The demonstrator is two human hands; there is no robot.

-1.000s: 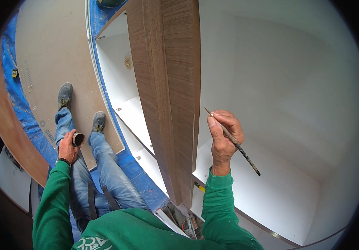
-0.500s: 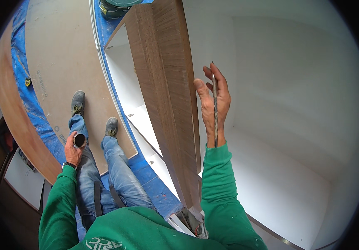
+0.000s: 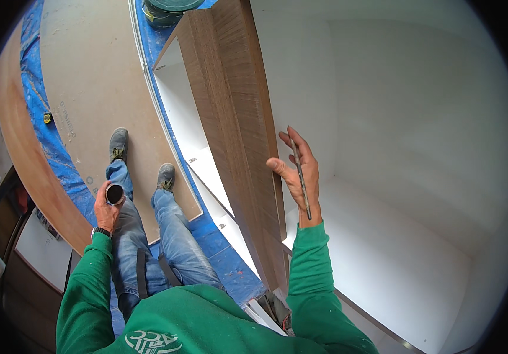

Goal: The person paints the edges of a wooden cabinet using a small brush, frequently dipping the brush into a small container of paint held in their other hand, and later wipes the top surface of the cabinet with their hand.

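My left hand (image 3: pixel 107 210) is closed around a small round cup (image 3: pixel 114 194) with its dark inside facing up. It is over my left thigh. My right hand (image 3: pixel 301 174) is raised beside the wood-grain panel (image 3: pixel 233 130), apart from it as far as I can tell. A thin paintbrush (image 3: pixel 301 179) lies along the palm, its lower end by the wrist and its upper end held between the fingers. The thumb sticks out toward the panel's edge.
White cabinet interior (image 3: pixel 395 242) fills the right side. Brown board (image 3: pixel 94 65) lies on blue sheeting (image 3: pixel 221 268) beneath my feet. A curved-looking wooden panel (image 3: pixel 32 153), a yellow tape measure (image 3: pixel 48 118) and a dark bucket (image 3: pixel 168 12) are to the left and far side.
My right hand has come down toward me with the paintbrush, which now tilts more. The cup stays in my left hand, and the view has shifted slightly.
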